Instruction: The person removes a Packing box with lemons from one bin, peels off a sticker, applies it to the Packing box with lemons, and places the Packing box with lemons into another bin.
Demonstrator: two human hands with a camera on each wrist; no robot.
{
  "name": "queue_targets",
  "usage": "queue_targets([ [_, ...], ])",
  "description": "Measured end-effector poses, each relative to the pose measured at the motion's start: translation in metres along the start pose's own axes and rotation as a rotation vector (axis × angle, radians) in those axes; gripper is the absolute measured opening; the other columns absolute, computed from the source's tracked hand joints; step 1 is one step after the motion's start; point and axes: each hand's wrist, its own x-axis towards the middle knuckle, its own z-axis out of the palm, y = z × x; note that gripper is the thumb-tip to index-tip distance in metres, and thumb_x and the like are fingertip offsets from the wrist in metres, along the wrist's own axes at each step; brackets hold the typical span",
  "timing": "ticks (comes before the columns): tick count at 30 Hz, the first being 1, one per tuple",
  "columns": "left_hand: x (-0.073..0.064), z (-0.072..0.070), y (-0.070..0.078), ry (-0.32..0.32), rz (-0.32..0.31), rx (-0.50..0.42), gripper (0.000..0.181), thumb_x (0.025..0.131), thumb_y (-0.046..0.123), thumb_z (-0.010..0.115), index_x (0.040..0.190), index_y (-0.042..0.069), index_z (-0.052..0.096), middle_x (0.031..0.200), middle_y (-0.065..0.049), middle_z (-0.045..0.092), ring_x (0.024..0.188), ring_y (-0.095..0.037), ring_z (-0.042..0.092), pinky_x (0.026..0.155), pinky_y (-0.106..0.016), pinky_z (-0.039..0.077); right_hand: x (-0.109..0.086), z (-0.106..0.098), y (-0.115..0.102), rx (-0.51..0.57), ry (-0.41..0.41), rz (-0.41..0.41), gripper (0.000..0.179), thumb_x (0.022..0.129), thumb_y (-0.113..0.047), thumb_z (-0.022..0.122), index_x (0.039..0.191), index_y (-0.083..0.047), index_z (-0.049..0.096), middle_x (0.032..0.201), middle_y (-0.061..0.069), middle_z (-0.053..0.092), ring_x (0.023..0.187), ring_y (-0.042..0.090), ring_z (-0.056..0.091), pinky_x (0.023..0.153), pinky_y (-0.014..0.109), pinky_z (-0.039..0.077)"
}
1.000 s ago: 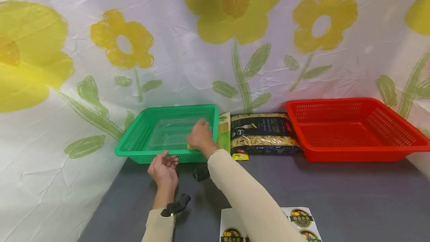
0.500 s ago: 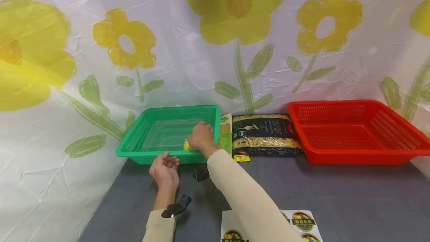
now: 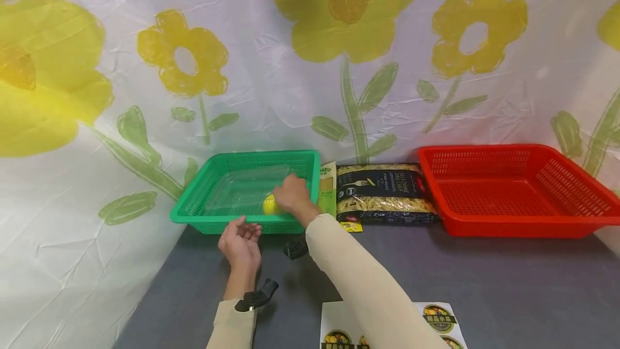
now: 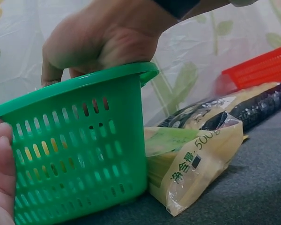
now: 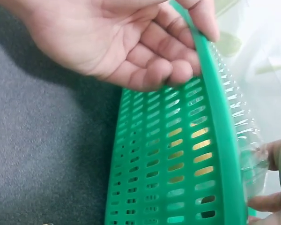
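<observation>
In the head view, my right hand (image 3: 290, 193) reaches into the green basket (image 3: 179, 214) at its right side. Its fingers pinch the edge of a clear plastic box (image 5: 248, 136), as the right wrist view shows. A yellow, rounded thing (image 3: 271, 204) lies by that hand; its kind is unclear, and the basket's slots show it in both wrist views. My left hand (image 3: 240, 244) is at the near rim, palm turned up. One digit hooks over the rim and the other fingers (image 5: 154, 72) curl outside against the basket wall.
Right of the green basket lie a green-and-tan packet (image 3: 328, 187) and a pasta bag (image 3: 382, 194), with a small yellow packet (image 3: 352, 226) in front. A red basket (image 3: 484, 225) stands at right. A sticker sheet (image 3: 331, 314) lies near the front, partly under my right sleeve.
More of the yellow thing has come into sight beside my right hand. The clear box has tilted a little, its right side higher. My left hand stays at the rim.
</observation>
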Motion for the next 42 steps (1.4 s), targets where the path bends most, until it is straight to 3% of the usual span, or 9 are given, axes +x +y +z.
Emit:
queue_targets([
  [3,0.0,0.001,0.0,-0.011,-0.013,-0.007,0.028,0.098,0.002,0.055,0.071,0.003,0.064,0.059,-0.01,0.065,0.052,-0.023,0.065,0.055,-0.033,0.056,0.0,-0.003,0.001,0.047,0.028,0.001,0.055,0.106,-0.026,0.045,0.149,0.007,0.038,0.147,0.027,0.045,0.107,0.034,0.058,0.082,0.042,0.05],
  [7,0.0,0.002,0.001,-0.021,-0.028,-0.007,0.028,0.098,0.001,0.055,0.07,0.003,0.061,0.06,-0.011,0.065,0.054,-0.025,0.066,0.058,-0.036,0.058,-0.001,-0.005,0.002,0.122,0.108,-0.012,0.058,0.106,-0.029,0.045,0.152,0.005,0.035,0.15,0.027,0.039,0.131,0.038,0.046,0.098,0.049,0.046],
  [11,0.0,0.001,0.002,-0.025,-0.029,-0.003,0.029,0.099,0.002,0.055,0.07,0.004,0.058,0.061,-0.011,0.066,0.055,-0.025,0.066,0.059,-0.036,0.058,-0.003,-0.006,0.003,0.222,0.166,-0.033,0.059,0.103,-0.028,0.045,0.154,0.001,0.036,0.14,0.026,0.049,0.096,0.028,0.055,0.078,0.04,0.049],
  [14,0.0,0.0,0.002,-0.039,-0.039,-0.011,0.027,0.099,0.003,0.054,0.072,0.003,0.058,0.062,-0.011,0.065,0.056,-0.025,0.066,0.06,-0.036,0.058,-0.003,-0.008,0.007,0.317,0.189,-0.024,0.059,0.1,-0.025,0.044,0.154,-0.002,0.038,0.105,0.02,0.062,0.059,0.019,0.042,0.056,0.033,0.041],
  [16,-0.001,-0.001,0.001,-0.047,-0.044,-0.019,0.027,0.1,0.003,0.054,0.073,0.003,0.059,0.062,-0.011,0.065,0.057,-0.026,0.066,0.06,-0.036,0.058,-0.003,-0.012,0.011,0.366,0.212,-0.015,0.059,0.099,-0.024,0.045,0.154,-0.005,0.04,0.085,0.011,0.06,0.046,0.015,0.032,0.047,0.031,0.035],
  [23,-0.001,-0.002,0.0,-0.072,-0.003,-0.007,0.026,0.101,0.004,0.054,0.075,0.004,0.053,0.064,-0.011,0.063,0.059,-0.025,0.066,0.061,-0.035,0.058,-0.017,-0.03,0.02,0.457,0.311,-0.077,0.058,0.091,-0.024,0.051,0.147,-0.009,0.053,0.06,0.0,0.05,0.042,0.013,0.029,0.046,0.029,0.029],
  [26,-0.002,-0.001,0.001,-0.079,-0.011,-0.012,0.019,0.102,0.004,0.053,0.083,0.002,0.053,0.065,-0.01,0.063,0.059,-0.024,0.066,0.062,-0.034,0.058,-0.025,-0.041,0.022,0.459,0.356,-0.106,0.054,0.091,-0.025,0.053,0.143,-0.01,0.058,0.067,0.002,0.056,0.045,0.015,0.032,0.048,0.03,0.029],
  [30,-0.003,0.0,0.001,-0.084,-0.017,-0.023,0.008,0.102,0.004,0.052,0.097,-0.001,0.055,0.066,-0.01,0.064,0.06,-0.023,0.066,0.062,-0.033,0.058,-0.039,-0.057,0.021,0.449,0.388,-0.098,0.051,0.093,-0.029,0.054,0.14,-0.013,0.061,0.099,0.005,0.066,0.06,0.016,0.047,0.055,0.031,0.04],
  [42,-0.003,-0.002,-0.002,-0.12,0.009,-0.066,0.024,0.102,0.006,0.058,0.08,0.0,0.05,0.065,-0.013,0.063,0.059,-0.025,0.065,0.059,-0.033,0.056,-0.085,-0.109,0.051,0.581,0.345,-0.043,0.05,0.091,-0.023,0.058,0.141,-0.017,0.06,0.112,0.009,0.064,0.045,0.013,0.032,0.046,0.031,0.034],
])
